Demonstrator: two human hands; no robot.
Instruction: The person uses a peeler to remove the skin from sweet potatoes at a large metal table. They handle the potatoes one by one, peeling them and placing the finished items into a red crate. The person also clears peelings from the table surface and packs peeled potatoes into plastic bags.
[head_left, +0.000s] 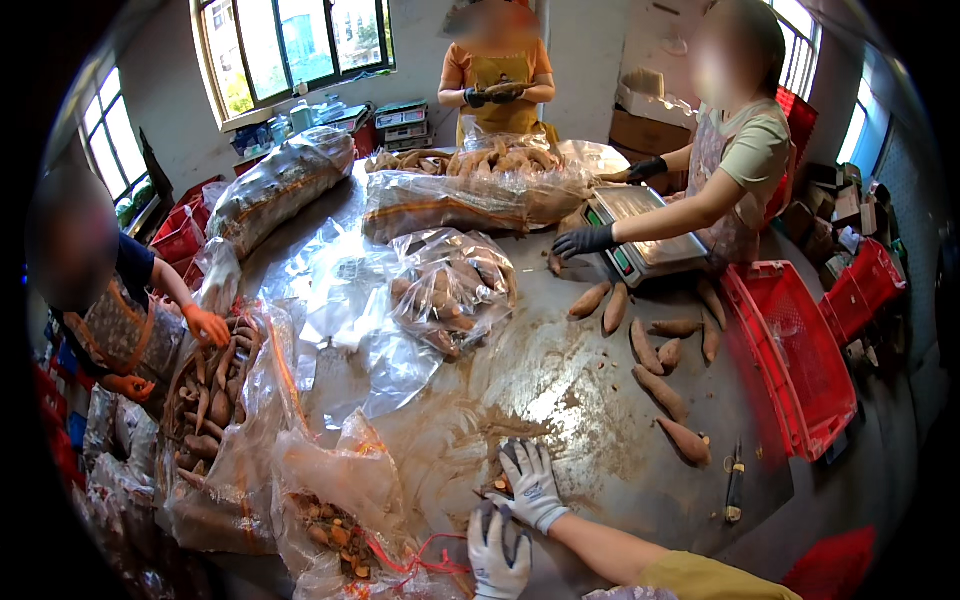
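My right hand (531, 484), in a white glove with grey fingertips, lies palm down on the metal table (480, 397), fingers apart. Small cut sweet potato pieces (502, 484) are between its thumb and forefinger. Just below it, at the table's near edge, is my left hand (499, 559) in a matching glove, with fingers spread and nothing visible in them. A red plastic string (427, 553) runs close to that hand from a clear plastic bag (337, 465). Sweet potato scraps (339, 534) fill the bag's mouth.
Whole sweet potatoes (660, 394) and a black-handled knife (736, 487) lie to the right. Beyond are a digital scale (645, 232) and a red plastic crate (795, 360). A bag of sweet potatoes (450, 296) sits mid-table. Three gloved co-workers stand around the table.
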